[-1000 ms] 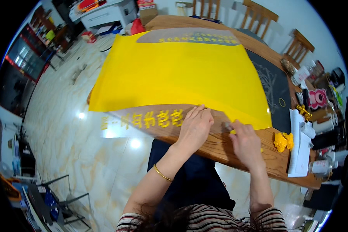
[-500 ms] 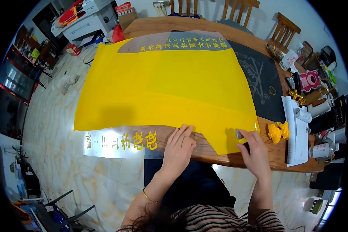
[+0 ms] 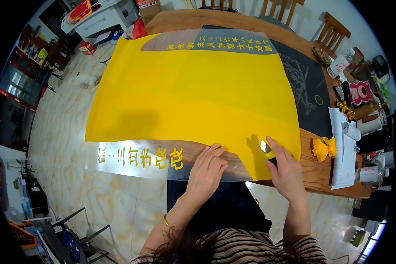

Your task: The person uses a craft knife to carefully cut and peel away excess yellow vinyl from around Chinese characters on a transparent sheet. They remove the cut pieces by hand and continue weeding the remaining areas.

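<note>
A large yellow film sheet [image 3: 198, 92] with a clear backing lies across the table. Along its near edge is a clear strip [image 3: 114, 165] bearing yellow cut characters; a similar clear patch with characters [image 3: 233, 42] shows at the far edge. My left hand [image 3: 205, 169] rests on the near edge of the yellow film, fingers stretched out and fingertips touching it. In my right hand [image 3: 288, 171] is a small knife [image 3: 265, 147] with a broad shiny blade and a yellow-and-black handle. It is just above the film's near right part, and whether the blade touches the film I cannot tell.
On the right lie a dark board [image 3: 306, 83] with a drawn plant, crumpled yellow film [image 3: 323, 148], white papers [image 3: 343, 163] and a plastic bottle [image 3: 372, 173]. Wooden chairs [image 3: 332, 35] stand behind the wooden table [image 3: 176, 20]. A white printer [image 3: 101, 22] is at the back left.
The whole view has shifted slightly. My right hand's fingers have changed position, and the knife's blade now shows more clearly. My left hand stays at the film's near edge.
</note>
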`<state>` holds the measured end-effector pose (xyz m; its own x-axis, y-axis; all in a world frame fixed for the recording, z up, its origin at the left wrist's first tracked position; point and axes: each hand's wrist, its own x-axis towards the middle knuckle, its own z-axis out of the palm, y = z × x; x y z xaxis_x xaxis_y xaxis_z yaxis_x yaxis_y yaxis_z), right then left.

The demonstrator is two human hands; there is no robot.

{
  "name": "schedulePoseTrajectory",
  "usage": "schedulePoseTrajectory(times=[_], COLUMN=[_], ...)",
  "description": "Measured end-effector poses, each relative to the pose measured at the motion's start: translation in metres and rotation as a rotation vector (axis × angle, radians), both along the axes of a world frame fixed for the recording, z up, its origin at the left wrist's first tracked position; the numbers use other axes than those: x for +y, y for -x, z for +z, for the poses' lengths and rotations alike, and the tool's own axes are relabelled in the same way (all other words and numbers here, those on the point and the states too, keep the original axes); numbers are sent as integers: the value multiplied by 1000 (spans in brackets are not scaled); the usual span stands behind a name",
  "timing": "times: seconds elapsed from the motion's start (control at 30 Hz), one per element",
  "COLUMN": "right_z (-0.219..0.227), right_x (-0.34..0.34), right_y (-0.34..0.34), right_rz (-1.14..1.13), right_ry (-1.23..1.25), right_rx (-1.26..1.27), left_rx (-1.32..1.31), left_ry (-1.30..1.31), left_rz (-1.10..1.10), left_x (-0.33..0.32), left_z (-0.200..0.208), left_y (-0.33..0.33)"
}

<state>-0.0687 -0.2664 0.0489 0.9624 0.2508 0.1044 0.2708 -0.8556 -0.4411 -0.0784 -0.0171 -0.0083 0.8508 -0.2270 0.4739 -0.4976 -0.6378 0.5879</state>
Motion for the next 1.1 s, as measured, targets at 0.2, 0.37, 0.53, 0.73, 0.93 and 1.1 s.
schedulePoseTrajectory(times=[0.2, 0.37, 0.53, 0.73, 0.93, 1.1], right_z=[3, 4, 5, 7, 9, 2], right_x=[24, 31, 34, 41, 50, 51], right_y=[12, 22, 28, 25, 24, 23], right_rz=[84, 143, 125, 110, 113, 124], right_ry=[-26, -3, 53, 46, 95, 61], right_rx=[92, 83, 77, 111, 167, 150], left_rx=[21, 31, -34, -85, -39, -11], left_ry=[23, 16, -6, -46, -51, -62], left_rz=[-9, 17, 105, 121, 128, 130], left_x=[-1, -9, -13, -14, -14, -14], left_z=[1, 11, 9, 3, 2, 4], left_y=[4, 9, -4, -10, -10, -10])
